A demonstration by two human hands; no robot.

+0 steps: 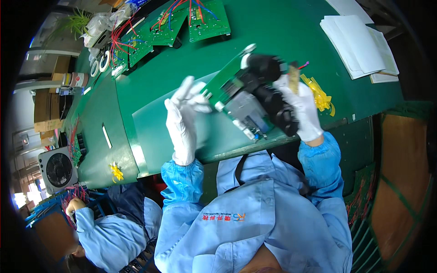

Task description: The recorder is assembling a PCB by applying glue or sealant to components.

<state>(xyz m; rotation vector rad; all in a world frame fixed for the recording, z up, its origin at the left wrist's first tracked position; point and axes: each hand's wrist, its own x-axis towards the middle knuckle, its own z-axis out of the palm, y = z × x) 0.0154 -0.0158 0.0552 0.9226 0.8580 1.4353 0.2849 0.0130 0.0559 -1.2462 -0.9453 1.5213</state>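
A green circuit board (224, 78) is tilted above the bench, with large black cylinders and a grey block on it. My right hand (304, 109), in a white glove, grips the board's right side by the black cylinders. Against the fingers of that hand is a flat tan piece (294, 78), blurred, whose kind I cannot make out. My left hand (183, 120), also gloved, is open beside the board's left edge, fingers spread and smeared by motion. Whether its fingertips touch the board I cannot tell. A translucent mat (157, 132) lies on the green bench below.
Yellow strips (321, 96) lie right of my right hand, white papers (353, 48) farther right. Several wired boards (207, 27) stand at the back, near tape rolls (104, 61). At left are a yellow bundle (116, 172), a fan (59, 169) and a seated co-worker (114, 227).
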